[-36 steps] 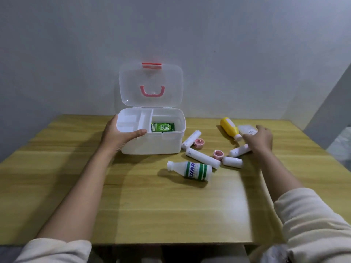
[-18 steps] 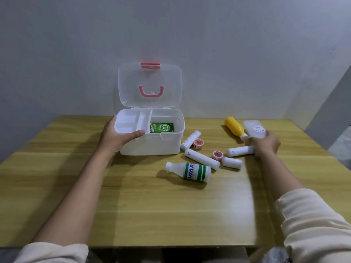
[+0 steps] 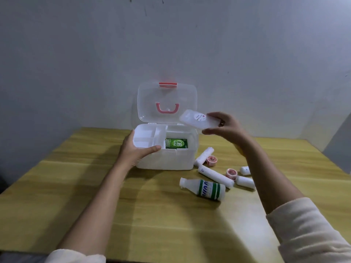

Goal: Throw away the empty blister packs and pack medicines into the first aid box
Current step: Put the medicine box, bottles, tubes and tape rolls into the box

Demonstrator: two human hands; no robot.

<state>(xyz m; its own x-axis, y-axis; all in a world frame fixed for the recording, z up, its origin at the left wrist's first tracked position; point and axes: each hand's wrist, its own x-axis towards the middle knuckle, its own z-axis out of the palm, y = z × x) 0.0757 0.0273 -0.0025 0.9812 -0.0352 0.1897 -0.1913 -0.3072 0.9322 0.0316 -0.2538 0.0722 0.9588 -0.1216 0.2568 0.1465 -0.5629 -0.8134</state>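
Observation:
The white first aid box (image 3: 167, 161) stands open on the table, its clear lid (image 3: 167, 102) upright with a pink handle. A green box (image 3: 176, 143) lies inside its right compartment. My left hand (image 3: 135, 149) grips the box's front left rim. My right hand (image 3: 225, 128) holds a flat translucent white bottle (image 3: 197, 119) in the air over the box's right rear corner. On the table to the right lie a white bottle with green stripes (image 3: 206, 188), several white rolls (image 3: 215, 176) and two pink tape rolls (image 3: 211, 160).
The wooden table (image 3: 171, 221) runs to a grey wall behind the box. A sliver of yellow shows behind my right forearm. Cream sleeves cover both of my arms near the front edge.
My right hand has lifted the translucent bottle from the table's right side and carried it left and up to over the box. My left hand has stayed on the box.

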